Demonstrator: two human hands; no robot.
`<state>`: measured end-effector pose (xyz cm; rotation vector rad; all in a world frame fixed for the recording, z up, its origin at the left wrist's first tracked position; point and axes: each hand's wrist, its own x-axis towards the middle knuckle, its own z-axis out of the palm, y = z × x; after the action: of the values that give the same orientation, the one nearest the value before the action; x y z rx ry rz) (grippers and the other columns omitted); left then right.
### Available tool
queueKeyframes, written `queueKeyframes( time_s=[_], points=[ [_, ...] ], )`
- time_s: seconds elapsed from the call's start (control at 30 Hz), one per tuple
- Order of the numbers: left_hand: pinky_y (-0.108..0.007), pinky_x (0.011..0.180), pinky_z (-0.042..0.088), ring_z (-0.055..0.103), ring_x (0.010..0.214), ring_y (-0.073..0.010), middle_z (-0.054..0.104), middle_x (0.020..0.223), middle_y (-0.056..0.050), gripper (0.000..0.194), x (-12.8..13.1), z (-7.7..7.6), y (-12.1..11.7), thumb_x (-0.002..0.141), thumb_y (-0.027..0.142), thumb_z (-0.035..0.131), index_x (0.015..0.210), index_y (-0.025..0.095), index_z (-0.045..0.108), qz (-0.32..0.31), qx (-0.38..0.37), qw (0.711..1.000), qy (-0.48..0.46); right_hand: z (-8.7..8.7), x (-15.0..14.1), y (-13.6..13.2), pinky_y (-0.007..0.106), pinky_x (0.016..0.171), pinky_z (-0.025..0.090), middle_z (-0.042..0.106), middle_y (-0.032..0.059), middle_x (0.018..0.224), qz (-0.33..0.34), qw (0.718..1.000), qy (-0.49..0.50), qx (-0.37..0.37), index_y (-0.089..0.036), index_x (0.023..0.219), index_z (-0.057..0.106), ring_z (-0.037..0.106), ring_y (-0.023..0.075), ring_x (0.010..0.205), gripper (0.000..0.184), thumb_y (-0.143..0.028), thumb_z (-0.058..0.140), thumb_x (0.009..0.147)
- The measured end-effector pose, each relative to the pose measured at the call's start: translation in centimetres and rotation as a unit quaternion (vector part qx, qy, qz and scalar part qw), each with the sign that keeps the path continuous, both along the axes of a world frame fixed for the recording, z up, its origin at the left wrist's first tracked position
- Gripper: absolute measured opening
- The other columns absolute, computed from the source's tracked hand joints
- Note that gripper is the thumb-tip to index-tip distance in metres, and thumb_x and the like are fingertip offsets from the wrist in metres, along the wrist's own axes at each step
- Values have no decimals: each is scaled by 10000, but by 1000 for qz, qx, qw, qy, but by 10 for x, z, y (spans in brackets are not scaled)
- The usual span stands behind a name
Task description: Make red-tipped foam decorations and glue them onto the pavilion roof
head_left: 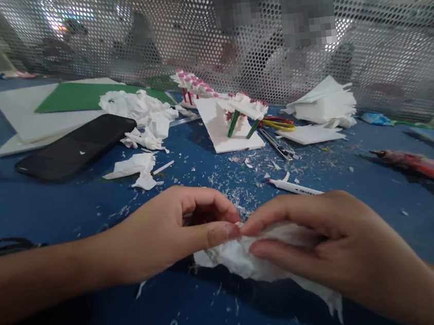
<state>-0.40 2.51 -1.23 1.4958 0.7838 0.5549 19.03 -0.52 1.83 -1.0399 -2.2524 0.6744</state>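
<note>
Both hands meet over a crumpled white sheet of thin foam or paper (243, 260) lying on the blue table (90, 207). My left hand (173, 229) pinches its near edge between thumb and curled fingers. My right hand (317, 234) grips the other side, fingers closed over the sheet. A ragged strip of the sheet trails out below my right wrist. White crumbs and shavings are scattered around the hands.
A black phone (75, 146) lies at the left by torn white scraps (138, 114). Small white models on green and red legs (244, 110), scissors (278, 124), a white pen (293, 188), stacked white sheets (325, 102) and a glue gun (418, 162) sit farther back. A perforated screen (382, 36) closes off the far edge.
</note>
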Motion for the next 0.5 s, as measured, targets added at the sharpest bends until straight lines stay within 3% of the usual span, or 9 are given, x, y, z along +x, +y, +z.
queueKeyframes(
  time_s=[0.23,0.5],
  points=[
    [-78,493,356,469,568,-43,553,629,75,45,0,1,-1,775,198,607,732,189,617,2,14,1000,14,-1,-1,1,90,389,375,660,-99,604,3,998,-32,62,-202,775,654,525,10,422,62,-145,659,751],
    [-89,500,369,479,565,-46,552,619,74,49,1,2,-2,778,217,613,739,187,612,9,-7,1000,10,-7,2,-1,123,443,396,673,-80,651,9,993,-65,102,-211,814,623,568,31,475,35,-198,593,827]
  ],
)
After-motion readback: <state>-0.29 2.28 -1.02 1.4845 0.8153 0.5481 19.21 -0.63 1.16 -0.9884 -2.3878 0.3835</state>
